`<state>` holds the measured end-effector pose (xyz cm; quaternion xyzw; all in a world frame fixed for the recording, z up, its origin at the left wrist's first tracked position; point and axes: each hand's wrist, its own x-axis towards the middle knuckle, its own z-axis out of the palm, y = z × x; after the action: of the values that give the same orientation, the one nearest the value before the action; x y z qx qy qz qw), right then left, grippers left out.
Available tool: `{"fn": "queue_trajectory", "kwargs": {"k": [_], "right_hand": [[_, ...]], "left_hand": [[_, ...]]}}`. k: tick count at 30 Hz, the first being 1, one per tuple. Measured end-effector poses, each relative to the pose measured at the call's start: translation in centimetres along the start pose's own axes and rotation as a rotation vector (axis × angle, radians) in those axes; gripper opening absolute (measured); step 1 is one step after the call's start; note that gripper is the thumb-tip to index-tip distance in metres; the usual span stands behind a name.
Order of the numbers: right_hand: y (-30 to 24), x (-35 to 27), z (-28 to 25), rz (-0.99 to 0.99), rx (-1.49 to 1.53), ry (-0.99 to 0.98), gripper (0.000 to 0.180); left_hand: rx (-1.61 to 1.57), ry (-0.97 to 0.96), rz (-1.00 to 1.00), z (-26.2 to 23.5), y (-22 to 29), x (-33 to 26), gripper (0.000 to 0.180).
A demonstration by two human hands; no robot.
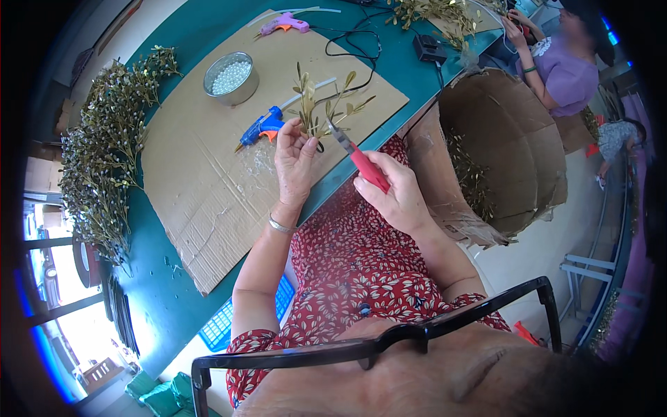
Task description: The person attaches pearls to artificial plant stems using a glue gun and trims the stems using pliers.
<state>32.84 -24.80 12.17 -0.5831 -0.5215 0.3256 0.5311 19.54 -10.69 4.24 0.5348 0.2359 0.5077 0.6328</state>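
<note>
My left hand (294,167) pinches the stem of a gold-green leafy sprig (307,104) above the near edge of the cardboard. My right hand (403,198) is wrapped round red-handled pliers (368,169). Their metal jaws reach up and left to the sprig's stems; whether they are closed on one I cannot tell. Just left of the sprig, a blue glue gun (261,128) with an orange trigger lies on the cardboard sheet (187,187). Behind it stands a round metal tin (253,82) of pearl-white beads (231,76).
A pile of leafy branches (114,139) covers the left of the green table (149,278). At the back lie a purple glue gun (285,23) and black cables (368,42). A large cardboard box (517,139) with sprigs inside stands at my right. Beyond it a person (566,76) works.
</note>
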Motion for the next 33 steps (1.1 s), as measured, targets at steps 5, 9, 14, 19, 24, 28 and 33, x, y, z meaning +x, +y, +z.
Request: {"fn": "queue_trajectory", "kwargs": {"k": [5,9,14,19,24,28,33], "right_hand": [[0.5,0.7,-0.4,-0.075,-0.192,0.067,0.036],[0.8,1.0,-0.8,-0.111,-0.200,0.095,0.037],[1.0,1.0,-1.5,-0.145,-0.215,0.091,0.039],[1.2,0.9,-1.9,-0.109,-0.227,0.083,0.040],[1.2,0.8,-1.9,-0.140,-0.221,0.119,0.042],[1.1,0.7,-2.2,-0.103,-0.209,0.112,0.042],[1.5,0.6,-2.8,-0.107,-0.162,0.130,0.043]], "left_hand": [[-0.023,0.000,-0.002,0.7,-0.1,-0.2,0.044],[0.002,-0.020,0.001,0.8,-0.5,-0.3,0.044],[0.018,-0.024,-0.005,1.1,-0.6,-0.2,0.045],[0.029,-0.024,-0.024,1.4,-0.6,-0.3,0.044],[0.022,-0.010,-0.013,1.7,-0.7,-0.3,0.044],[-0.001,-0.001,0.017,2.1,-0.5,-0.1,0.045],[-0.029,-0.018,0.000,3.1,-0.6,0.0,0.046]]}}
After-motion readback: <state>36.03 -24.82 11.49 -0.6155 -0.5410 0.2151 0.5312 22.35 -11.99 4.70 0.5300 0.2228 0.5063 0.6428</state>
